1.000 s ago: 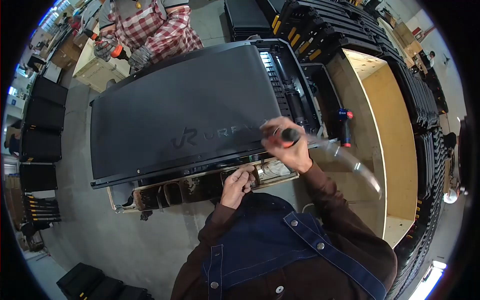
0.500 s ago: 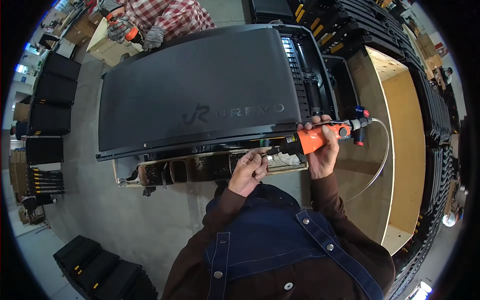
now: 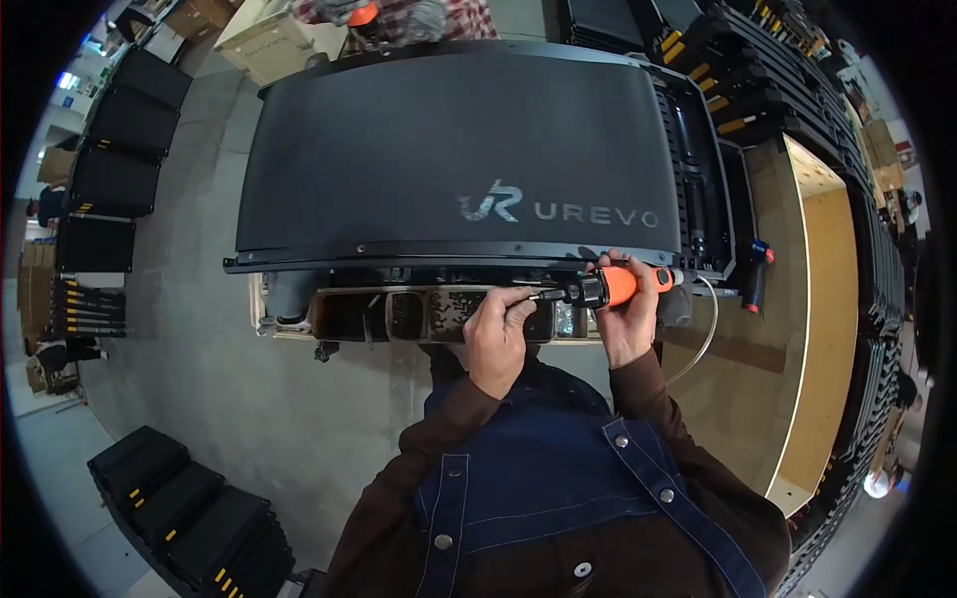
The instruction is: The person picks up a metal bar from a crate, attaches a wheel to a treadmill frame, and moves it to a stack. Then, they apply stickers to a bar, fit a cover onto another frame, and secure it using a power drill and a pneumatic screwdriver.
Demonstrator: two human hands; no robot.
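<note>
My right hand is wrapped round an orange and black power driver, which lies level with its bit pointing left and a clear hose at its right end. My left hand is closed in a pinch at the bit's tip; whatever small piece it holds is too small to name. Both hands are at the near edge of a black treadmill marked UREVO. Below that edge runs a row of bins with small dark parts, partly hidden by my left hand.
Across the treadmill, a co-worker's gloved hand is near another orange tool. A second driver lies at the right, beside an open wooden crate. Stacked black panels stand at the lower left.
The treadmill sits further right in view. The driver, first upright and blurred, turned level and its tip now meets my left fingers. The co-worker has shifted towards the top edge of view.
</note>
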